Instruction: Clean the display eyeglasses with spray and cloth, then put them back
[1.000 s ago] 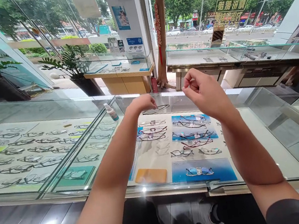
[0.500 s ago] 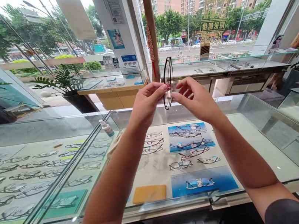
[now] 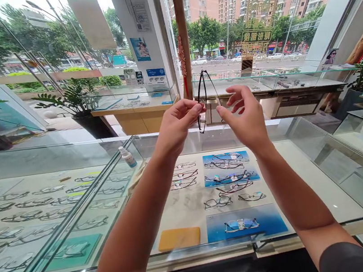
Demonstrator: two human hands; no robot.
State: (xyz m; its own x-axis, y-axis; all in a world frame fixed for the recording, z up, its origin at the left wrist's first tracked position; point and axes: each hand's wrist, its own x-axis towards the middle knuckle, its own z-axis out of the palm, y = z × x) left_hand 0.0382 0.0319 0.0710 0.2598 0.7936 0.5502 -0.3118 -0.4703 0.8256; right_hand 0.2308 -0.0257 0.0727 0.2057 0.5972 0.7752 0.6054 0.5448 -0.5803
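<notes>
A pair of dark-rimmed eyeglasses point(image 3: 199, 90) is held upright above the counter, seen nearly edge-on. My left hand point(image 3: 176, 125) pinches the front of the frame between thumb and fingers. One thin temple slants down from the top of the frame toward my right hand point(image 3: 246, 117). The right thumb tip is at the end of that temple and seems to touch it, while the other fingers are curved and apart. Below, more eyeglasses point(image 3: 240, 225) lie in the glass display case point(image 3: 311, 180), some of them on blue cards.
A small white spray bottle point(image 3: 127, 157) stands on the glass to the left. Inside the case is a yellow pouch point(image 3: 179, 238). Rows of eyeglasses point(image 3: 21, 230) fill the left case. Farther off are a wooden post point(image 3: 180, 27), another display counter point(image 3: 136, 120) and potted plants point(image 3: 93, 124).
The near temple has swung away from the frame front, to the right. My right hand has moved slightly right with it, its fingers more spread. My left hand keeps its pinch.
</notes>
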